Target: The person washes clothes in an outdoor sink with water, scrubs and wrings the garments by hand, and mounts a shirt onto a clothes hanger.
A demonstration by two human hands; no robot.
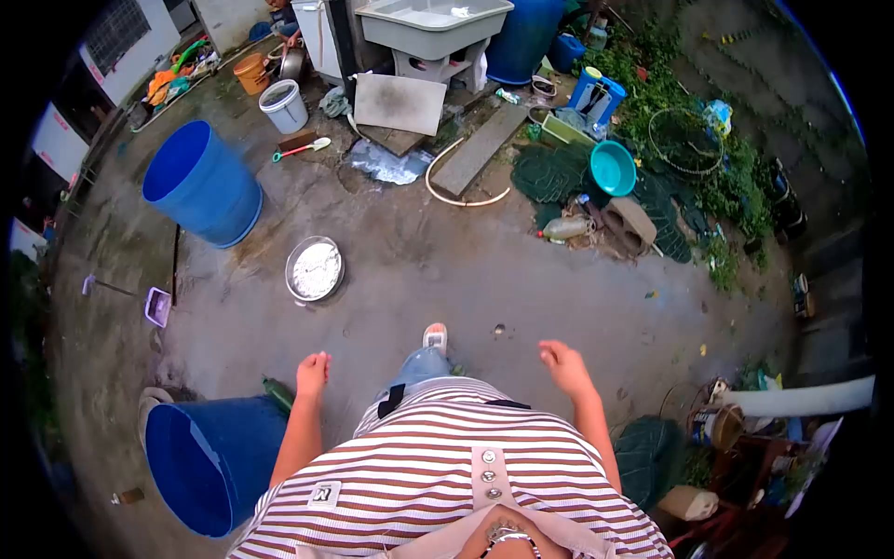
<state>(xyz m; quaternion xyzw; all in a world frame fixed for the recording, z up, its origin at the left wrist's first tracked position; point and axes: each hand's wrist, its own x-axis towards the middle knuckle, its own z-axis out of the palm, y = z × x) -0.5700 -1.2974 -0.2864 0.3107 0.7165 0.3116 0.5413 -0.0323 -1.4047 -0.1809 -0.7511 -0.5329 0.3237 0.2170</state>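
Note:
My left hand point(314, 373) hangs at my side with its fingers curled in, and nothing shows in it. It is nearest to a large blue barrel point(244, 447) beside my forearm and to a metal basin point(291, 282) of white material on the ground ahead. My right hand point(565, 366) is held out over the bare ground, fingers loosely bent and partly apart, touching nothing. One sandalled foot point(435, 337) shows in front of me, between the hands.
Another blue barrel point(216, 200) stands ahead left, near a white bucket point(283, 107). A grey sink point(433, 33), a plank point(480, 149) and a curved hose point(442, 191) lie ahead. To the right are a teal basin point(613, 169), a concrete block point(629, 226) and netting. A person point(285, 20) is at far left.

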